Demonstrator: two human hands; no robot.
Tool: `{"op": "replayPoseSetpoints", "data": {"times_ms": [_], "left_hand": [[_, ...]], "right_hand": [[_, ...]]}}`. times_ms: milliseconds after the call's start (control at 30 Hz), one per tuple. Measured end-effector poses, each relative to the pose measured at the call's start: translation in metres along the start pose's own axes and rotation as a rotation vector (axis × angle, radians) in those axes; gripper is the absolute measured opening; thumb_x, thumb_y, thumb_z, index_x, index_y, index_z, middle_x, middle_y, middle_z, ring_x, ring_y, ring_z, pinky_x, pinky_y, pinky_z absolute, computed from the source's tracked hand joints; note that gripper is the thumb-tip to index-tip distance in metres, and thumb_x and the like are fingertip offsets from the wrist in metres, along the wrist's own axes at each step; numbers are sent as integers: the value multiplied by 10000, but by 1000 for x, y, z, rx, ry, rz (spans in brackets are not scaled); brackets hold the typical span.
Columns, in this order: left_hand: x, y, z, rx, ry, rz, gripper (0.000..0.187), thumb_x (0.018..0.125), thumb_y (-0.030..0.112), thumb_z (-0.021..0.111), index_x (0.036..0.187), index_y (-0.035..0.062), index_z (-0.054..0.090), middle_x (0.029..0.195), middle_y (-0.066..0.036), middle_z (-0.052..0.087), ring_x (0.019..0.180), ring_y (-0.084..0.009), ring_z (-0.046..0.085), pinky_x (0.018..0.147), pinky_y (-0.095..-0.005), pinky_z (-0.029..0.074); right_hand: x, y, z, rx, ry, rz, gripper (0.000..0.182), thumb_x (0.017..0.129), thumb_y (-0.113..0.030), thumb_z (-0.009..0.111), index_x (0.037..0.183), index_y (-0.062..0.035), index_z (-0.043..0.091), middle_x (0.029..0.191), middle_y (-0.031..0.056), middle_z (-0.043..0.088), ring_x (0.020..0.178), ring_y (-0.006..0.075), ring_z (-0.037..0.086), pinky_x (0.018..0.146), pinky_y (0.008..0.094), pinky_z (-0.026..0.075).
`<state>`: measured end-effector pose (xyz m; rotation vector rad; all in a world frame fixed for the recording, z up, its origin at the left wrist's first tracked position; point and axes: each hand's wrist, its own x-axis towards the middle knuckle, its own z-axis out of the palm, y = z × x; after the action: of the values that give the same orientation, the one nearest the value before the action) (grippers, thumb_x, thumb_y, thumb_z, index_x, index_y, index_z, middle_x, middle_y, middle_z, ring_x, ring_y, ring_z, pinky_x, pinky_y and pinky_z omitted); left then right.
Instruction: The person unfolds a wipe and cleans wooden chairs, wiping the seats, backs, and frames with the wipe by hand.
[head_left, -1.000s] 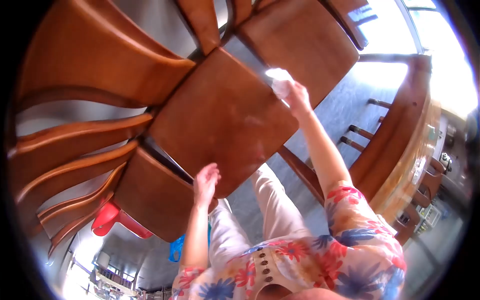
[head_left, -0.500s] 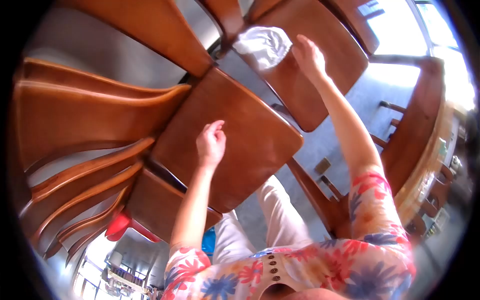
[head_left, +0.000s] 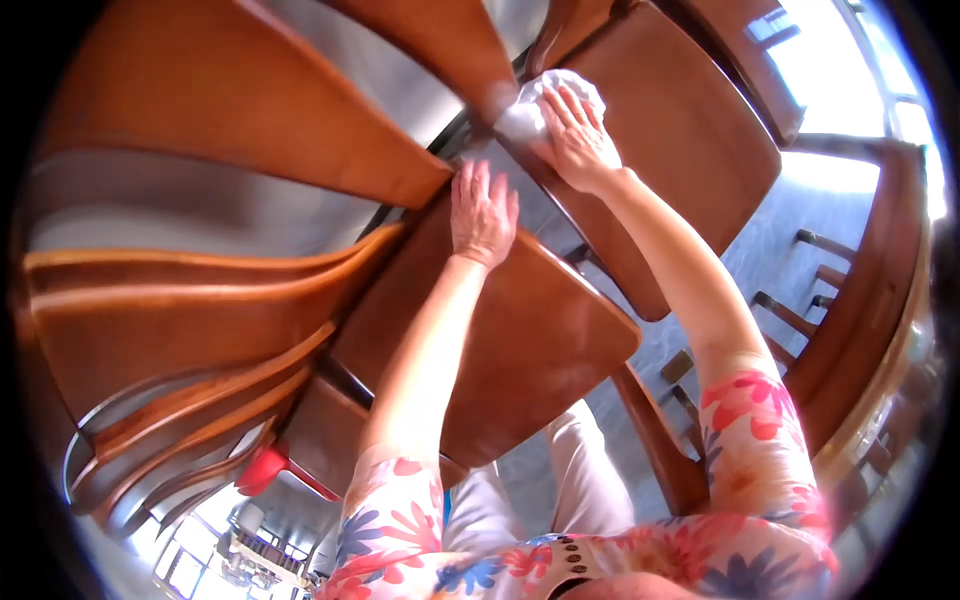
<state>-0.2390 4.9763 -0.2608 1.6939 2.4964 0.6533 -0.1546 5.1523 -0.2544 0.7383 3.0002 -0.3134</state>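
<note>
My right hand (head_left: 580, 140) lies flat over a crumpled white cloth (head_left: 522, 122), its fingers stretched out across it. The cloth is at the back left part of the farther brown wooden chair seat (head_left: 690, 130), beside the gap between two chairs. My left hand (head_left: 484, 218) is open and palm down at the back corner of the nearer chair seat (head_left: 530, 340), close to the lower edge of a wooden backrest (head_left: 390, 60). Nothing shows in its slightly spread fingers.
More curved wooden chair backs (head_left: 180, 310) stand in a row at the left. A red object (head_left: 262, 470) shows beyond them at the lower left. On the right are another brown wooden piece (head_left: 870, 300) and chair legs above the grey floor (head_left: 740, 240).
My right hand has moved left from beside the cloth onto it, fingers now flat. My left hand has reached up and forward to the seat's back corner, and its curled fingers have opened.
</note>
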Motion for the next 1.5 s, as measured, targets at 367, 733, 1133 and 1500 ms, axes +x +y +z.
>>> {"op": "replayPoseSetpoints", "data": {"times_ms": [367,733,1133,1500], "left_hand": [[2,3,6,93,-69,-119,312,846,247,479,1068,34,530,1174,-152,484,1112,-308,417,940,-435,319],[1,10,-8,157,-131,-97,304,865,260,458,1058,42,544,1164,-141,490,1114,-307,413,941,-451,312],[3,14,-7,212,-118,-56,305,880,257,418,1057,54,563,1135,-137,515,1103,-301,428,928,-444,315],[0,13,-3,213,-95,-90,285,868,265,449,1031,67,575,1120,-103,533,1107,-275,425,938,-433,311]], "right_hand": [[20,-12,2,98,113,15,583,797,-349,536,1234,10,393,1284,184,372,1252,325,283,1045,454,199],[76,194,-21,-159,451,387,646,818,-450,474,1228,45,406,1241,231,419,1184,381,344,996,463,254],[-1,159,-58,82,183,448,751,826,-530,445,1336,-3,284,1402,195,246,1325,313,175,1086,376,111],[-166,49,-16,122,150,793,879,803,-409,521,1328,134,72,1386,349,32,1301,473,21,1054,536,38]]}}
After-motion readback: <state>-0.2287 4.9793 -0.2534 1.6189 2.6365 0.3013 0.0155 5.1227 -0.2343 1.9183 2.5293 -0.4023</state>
